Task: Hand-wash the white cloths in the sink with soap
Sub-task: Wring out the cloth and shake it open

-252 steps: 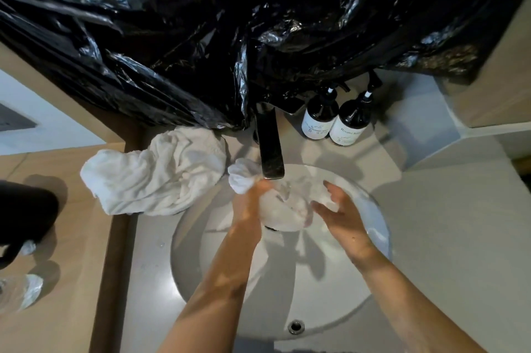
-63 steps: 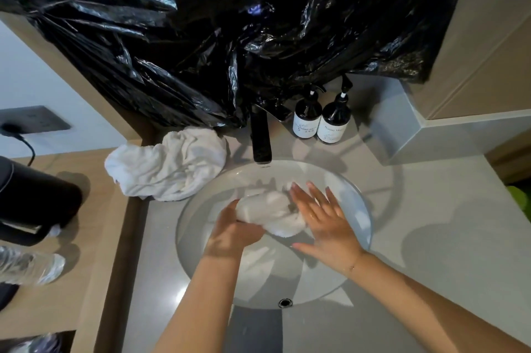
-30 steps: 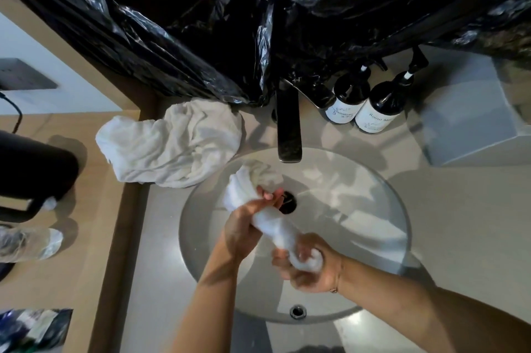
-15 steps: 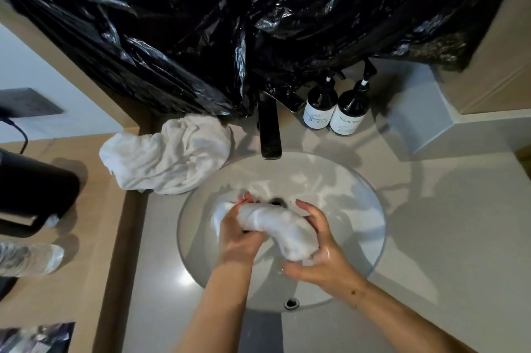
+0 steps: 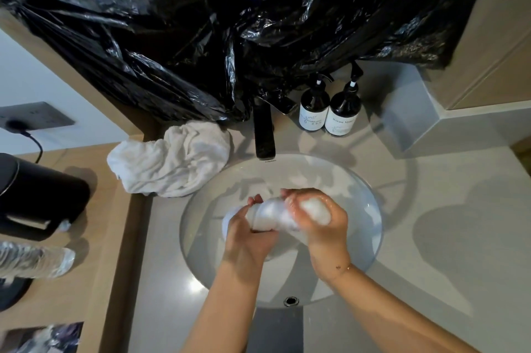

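Wet white cloth, flattened under open palm in basin two seconds back, now rolled tight and held over sink. Left hand fingers clenched round left end; right hand clenched round right end, closer together than half second ago. Likely wringing, though twist blurred. Faucet apparently off. Second cloth unwashed on counter.

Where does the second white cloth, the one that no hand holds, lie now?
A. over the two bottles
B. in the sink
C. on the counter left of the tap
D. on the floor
C: the loose cloth lies on the counter left of the tap.
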`<move>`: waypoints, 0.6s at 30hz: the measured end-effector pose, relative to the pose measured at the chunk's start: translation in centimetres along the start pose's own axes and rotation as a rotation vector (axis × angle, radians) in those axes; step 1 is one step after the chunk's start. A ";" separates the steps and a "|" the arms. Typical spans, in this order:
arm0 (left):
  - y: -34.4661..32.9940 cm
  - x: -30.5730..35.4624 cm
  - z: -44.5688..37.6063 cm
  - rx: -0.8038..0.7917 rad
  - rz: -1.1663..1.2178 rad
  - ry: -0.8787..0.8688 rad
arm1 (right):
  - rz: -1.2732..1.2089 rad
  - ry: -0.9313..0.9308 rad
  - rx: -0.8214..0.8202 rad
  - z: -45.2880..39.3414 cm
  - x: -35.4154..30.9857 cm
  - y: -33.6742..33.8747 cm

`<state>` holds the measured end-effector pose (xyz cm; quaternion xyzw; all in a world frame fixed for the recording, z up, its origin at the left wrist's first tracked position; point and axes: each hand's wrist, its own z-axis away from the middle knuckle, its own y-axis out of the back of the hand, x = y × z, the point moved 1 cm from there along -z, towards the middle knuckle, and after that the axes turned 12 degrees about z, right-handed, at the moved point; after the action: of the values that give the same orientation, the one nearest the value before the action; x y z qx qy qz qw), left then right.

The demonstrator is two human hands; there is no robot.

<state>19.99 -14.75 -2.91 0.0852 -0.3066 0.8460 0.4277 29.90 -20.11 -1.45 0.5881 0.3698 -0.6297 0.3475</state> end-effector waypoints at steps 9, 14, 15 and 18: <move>0.5 0.1 0.0 -0.213 -0.060 -0.251 | -0.605 -1.004 0.137 -3.9 5.0 -1.0; 1.5 0.8 -1.0 -0.252 -0.387 -0.285 | -0.549 -1.212 -0.024 -3.5 6.6 -1.4; 2.0 1.0 -1.3 -0.299 -0.411 -0.290 | -0.515 -1.269 -0.047 -3.3 6.6 -1.4; 2.4 1.3 -1.3 -0.384 -0.519 -0.314 | -0.452 -1.363 0.028 -2.9 7.2 -1.6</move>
<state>17.43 -14.15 -4.51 0.2072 -0.4901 0.6127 0.5843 29.40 -16.81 -8.66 -0.0222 0.1752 -0.9181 0.3547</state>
